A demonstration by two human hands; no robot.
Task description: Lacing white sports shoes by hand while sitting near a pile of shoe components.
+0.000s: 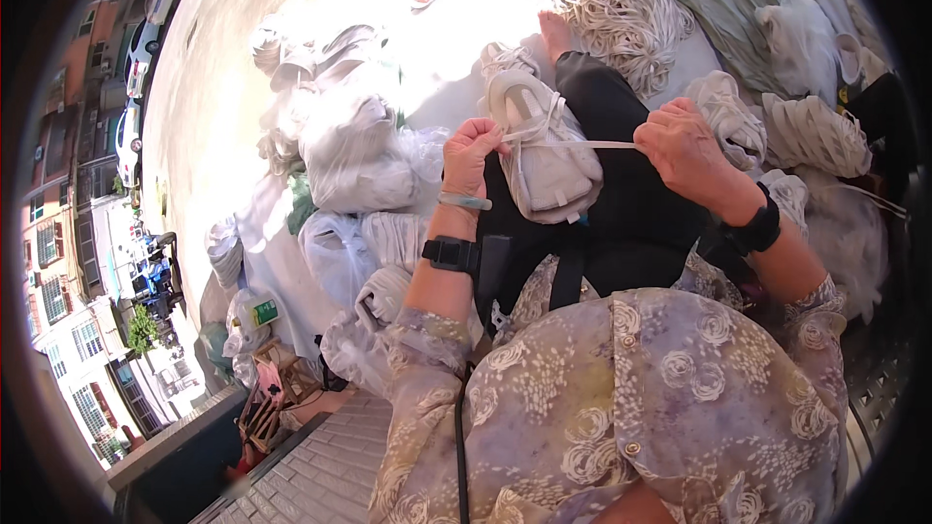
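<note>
Item: white plastic bags (354, 160), bulging, grouped on the ground to the left, well apart from the shoe.

Item: left hand (468, 153), raised at the near-left flank of the shoe. Thumb and fingertips pressed together, clamped on one stretch of lace; pale bangle and black strap at the wrist. The nearer of the two hands to the shoe, its fingertips level with the upper's left edge.

Item: shoe (558, 173), one, off-white, resting on the black-trousered lap (641, 223), between the hands. Lies just to the right of the left hand and to the left of the right hand. Long axis runs away from the body, the far end leaning a little left (which end is the toe is hard to make out).

Item: lace (592, 145), white, flat, drawn nearly straight from hand to hand, crossing over the shoe's long axis rather than following it.

Item: heap of loose pale cords (631, 34), tangled, beyond the knee.

Item: right hand (680, 147), curled into a loose fist, clamped on the lace's other stretch; clear of the shoe's right side. Black strap at the wrist.

Item: pale ribbed bundle (815, 136), beyond the right hand.
</note>
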